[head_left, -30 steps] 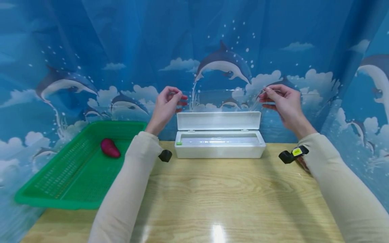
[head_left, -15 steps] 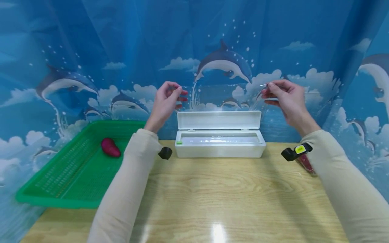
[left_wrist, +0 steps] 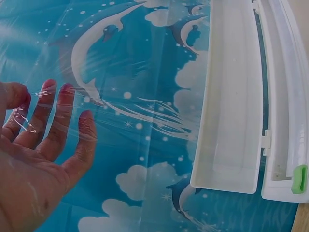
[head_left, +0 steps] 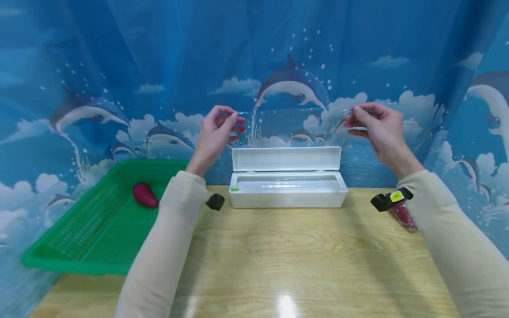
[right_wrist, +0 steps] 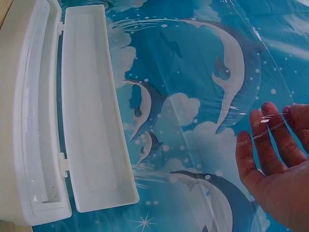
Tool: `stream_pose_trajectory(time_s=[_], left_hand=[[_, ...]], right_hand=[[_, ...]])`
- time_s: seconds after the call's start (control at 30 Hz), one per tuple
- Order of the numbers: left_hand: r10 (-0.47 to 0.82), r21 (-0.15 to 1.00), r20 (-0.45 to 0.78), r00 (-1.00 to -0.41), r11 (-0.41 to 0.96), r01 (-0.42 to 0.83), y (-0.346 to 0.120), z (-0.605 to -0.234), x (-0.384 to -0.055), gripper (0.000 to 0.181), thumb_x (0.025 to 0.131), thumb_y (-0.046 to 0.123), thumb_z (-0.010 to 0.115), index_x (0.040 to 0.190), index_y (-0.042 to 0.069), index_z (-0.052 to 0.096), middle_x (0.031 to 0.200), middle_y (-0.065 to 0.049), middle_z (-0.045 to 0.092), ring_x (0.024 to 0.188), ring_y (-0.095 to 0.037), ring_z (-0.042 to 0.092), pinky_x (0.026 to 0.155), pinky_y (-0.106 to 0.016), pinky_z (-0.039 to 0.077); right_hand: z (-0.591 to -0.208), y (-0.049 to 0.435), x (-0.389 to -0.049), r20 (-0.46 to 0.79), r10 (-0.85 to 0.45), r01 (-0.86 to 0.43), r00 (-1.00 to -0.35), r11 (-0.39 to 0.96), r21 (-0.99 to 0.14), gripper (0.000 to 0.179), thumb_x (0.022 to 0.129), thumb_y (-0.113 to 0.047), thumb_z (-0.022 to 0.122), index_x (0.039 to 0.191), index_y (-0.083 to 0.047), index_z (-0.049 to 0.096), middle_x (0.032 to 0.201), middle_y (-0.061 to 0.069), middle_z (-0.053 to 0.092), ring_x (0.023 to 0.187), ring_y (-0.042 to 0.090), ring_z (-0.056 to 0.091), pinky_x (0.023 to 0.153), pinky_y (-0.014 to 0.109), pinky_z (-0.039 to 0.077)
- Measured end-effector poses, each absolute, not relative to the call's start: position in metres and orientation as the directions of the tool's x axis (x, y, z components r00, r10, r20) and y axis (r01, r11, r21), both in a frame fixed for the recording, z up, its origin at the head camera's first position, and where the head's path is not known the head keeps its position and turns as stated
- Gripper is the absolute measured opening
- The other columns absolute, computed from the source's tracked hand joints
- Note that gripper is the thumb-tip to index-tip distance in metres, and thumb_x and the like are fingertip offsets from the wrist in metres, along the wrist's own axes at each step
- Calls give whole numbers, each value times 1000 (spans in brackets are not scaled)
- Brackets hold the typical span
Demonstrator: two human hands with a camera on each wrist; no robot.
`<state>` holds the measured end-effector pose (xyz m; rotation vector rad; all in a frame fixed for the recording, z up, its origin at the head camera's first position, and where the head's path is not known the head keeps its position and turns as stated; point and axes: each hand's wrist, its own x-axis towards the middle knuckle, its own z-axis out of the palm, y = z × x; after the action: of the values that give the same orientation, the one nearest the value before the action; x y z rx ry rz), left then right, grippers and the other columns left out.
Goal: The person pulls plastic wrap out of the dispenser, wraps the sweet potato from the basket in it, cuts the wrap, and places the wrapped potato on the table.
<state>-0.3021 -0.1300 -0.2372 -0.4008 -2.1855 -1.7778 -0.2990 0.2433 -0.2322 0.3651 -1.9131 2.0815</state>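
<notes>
A sheet of clear plastic wrap (head_left: 286,117) is stretched between my two raised hands, above the white cling film dispenser box (head_left: 288,198). My left hand (head_left: 216,132) pinches one corner between thumb and forefinger; its other fingers spread behind the film in the left wrist view. My right hand (head_left: 377,128) pinches the opposite corner the same way. The dispenser's lid (head_left: 286,159) stands open, leaning back. Inside lies a film roll (head_left: 292,184), and a green slider (left_wrist: 300,179) sits at the left end of its front edge.
At the left a green basket (head_left: 75,267) holds a purple-red sweet potato (head_left: 145,194). A reddish item in shiny plastic (head_left: 403,215) lies on the wooden table (head_left: 278,256) by my right sleeve, which partly covers it. A dolphin-print curtain (head_left: 199,53) hangs close behind the box.
Both hands have risen slightly, lifting the film's upper edge. My right hand has also shifted a little to the right, uncovering more of the plastic-covered item.
</notes>
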Motion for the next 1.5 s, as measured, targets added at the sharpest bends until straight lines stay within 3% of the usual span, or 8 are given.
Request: stream_pose_trajectory(time_s=[0.13, 0.57, 0.87, 1.07, 1.17, 1.5], left_hand=[[35, 890, 408, -912, 209, 406, -130, -235, -298, 22, 106, 33, 54, 121, 18, 56, 124, -8, 71, 109, -20, 72, 99, -42, 59], [77, 892, 389, -918, 218, 396, -131, -231, -272, 25, 106, 31, 55, 125, 14, 55, 129, -9, 70, 113, -21, 71, 96, -42, 60], [150, 864, 410, -899, 250, 436, -139, -246, -239, 27, 107, 27, 54, 127, 9, 54, 128, -12, 70, 113, -24, 72, 93, -42, 61], [169, 872, 402, -900, 229, 432, -140, -263, -216, 24, 107, 22, 54, 126, 6, 55, 126, -13, 70, 113, -25, 72, 92, -38, 62], [161, 876, 401, -902, 220, 429, -141, -274, -205, 24, 107, 19, 54, 126, 4, 55, 125, -14, 70, 113, -24, 71, 90, -35, 62], [184, 897, 358, -915, 204, 392, -144, -304, -180, 25, 105, 17, 58, 124, 1, 56, 122, -14, 71, 112, -22, 71, 91, -32, 61]], right_hand=[[-231, 244, -296, 387, 40, -389, -921, -72, -919, 30, 94, -29, 71, 115, -7, 71, 94, -1, 77, 85, 11, 75, 74, 21, 62], [-232, 250, -285, 449, -6, -446, -893, -106, -889, 29, 96, -25, 70, 116, -5, 71, 97, 1, 78, 86, 12, 75, 76, 21, 62], [-243, 258, -262, 502, -58, -501, -863, -32, -865, 28, 98, -21, 67, 117, -1, 70, 101, 1, 79, 89, 12, 76, 79, 21, 62], [-256, 265, -240, 525, -83, -532, -847, 149, -834, 26, 102, -17, 61, 120, -1, 69, 107, -4, 75, 92, 6, 76, 80, 17, 60], [-262, 266, -229, 522, -92, -527, -848, 265, -808, 25, 104, -17, 59, 120, -1, 69, 104, -6, 75, 91, 4, 75, 80, 16, 59], [-289, 276, -192, 475, -156, -490, -866, 452, -746, 20, 106, -10, 53, 115, 1, 67, 92, -7, 76, 86, 5, 75, 77, 15, 59]])
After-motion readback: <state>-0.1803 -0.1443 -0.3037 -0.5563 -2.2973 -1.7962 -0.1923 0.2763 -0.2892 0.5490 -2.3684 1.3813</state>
